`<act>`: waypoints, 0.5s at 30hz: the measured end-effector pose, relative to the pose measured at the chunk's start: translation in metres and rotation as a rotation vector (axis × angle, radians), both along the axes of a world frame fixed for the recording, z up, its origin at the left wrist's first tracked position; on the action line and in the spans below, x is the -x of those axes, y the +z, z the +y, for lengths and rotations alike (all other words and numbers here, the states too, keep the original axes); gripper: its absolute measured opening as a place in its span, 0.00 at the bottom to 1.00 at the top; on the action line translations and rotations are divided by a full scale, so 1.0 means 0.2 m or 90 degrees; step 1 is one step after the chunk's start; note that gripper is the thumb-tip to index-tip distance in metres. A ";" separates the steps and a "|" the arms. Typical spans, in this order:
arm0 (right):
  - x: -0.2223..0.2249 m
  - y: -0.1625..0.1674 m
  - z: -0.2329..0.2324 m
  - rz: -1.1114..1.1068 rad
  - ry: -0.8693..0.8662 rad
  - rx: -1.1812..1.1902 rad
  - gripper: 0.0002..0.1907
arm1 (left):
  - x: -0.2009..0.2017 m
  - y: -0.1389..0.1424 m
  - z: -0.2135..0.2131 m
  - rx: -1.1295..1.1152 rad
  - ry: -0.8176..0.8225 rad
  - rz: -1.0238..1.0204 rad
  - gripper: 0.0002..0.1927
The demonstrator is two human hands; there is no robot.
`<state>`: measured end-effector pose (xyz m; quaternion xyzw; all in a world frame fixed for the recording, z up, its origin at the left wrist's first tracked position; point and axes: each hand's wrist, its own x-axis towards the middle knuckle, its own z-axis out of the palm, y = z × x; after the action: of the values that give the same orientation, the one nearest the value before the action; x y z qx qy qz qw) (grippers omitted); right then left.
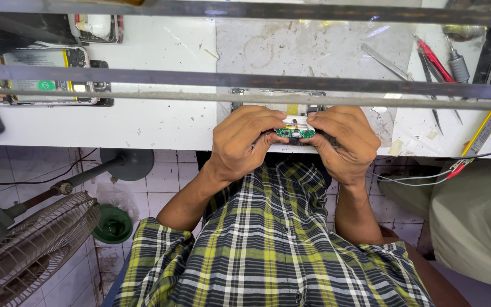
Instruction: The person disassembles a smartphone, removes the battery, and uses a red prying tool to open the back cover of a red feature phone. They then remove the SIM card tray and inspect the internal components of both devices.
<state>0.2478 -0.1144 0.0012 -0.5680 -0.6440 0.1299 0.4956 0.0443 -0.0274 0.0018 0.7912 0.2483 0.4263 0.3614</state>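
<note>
My left hand (241,142) and my right hand (343,139) meet at the front edge of a white worktable (143,122). Between their fingertips both hands pinch a small green circuit board (294,133) with a short cable stub rising from it. Just behind the board lies an opened phone (279,105), partly hidden by my fingers and a metal bar. My checked yellow and black shirt fills the lower middle.
Another opened phone (44,77) lies at the table's left. Tweezers (385,61), red-handled tools (436,59) and a screwdriver (457,62) lie at the right. Wires with a red clip (456,169) hang off the right edge. A floor fan (29,250) stands lower left. Metal bars (245,79) cross overhead.
</note>
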 end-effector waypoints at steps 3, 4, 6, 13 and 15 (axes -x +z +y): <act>0.00 0.00 0.00 0.003 0.001 0.021 0.16 | 0.00 -0.01 0.00 -0.021 0.004 -0.014 0.13; -0.01 0.01 -0.01 0.015 0.017 0.027 0.17 | 0.00 -0.01 0.00 -0.029 0.006 -0.019 0.13; -0.02 0.01 -0.01 0.040 0.050 0.039 0.20 | 0.00 -0.02 0.00 -0.050 0.003 -0.032 0.12; -0.04 -0.03 -0.04 0.088 0.063 0.079 0.24 | 0.00 -0.04 0.00 -0.108 -0.022 -0.064 0.12; -0.04 -0.06 -0.05 0.131 0.065 0.043 0.22 | 0.00 -0.04 0.00 -0.066 -0.027 -0.059 0.16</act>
<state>0.2567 -0.1242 -0.0113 -0.5347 -0.6129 0.2344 0.5324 0.0437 -0.0279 -0.0054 0.7936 0.1917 0.4668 0.3398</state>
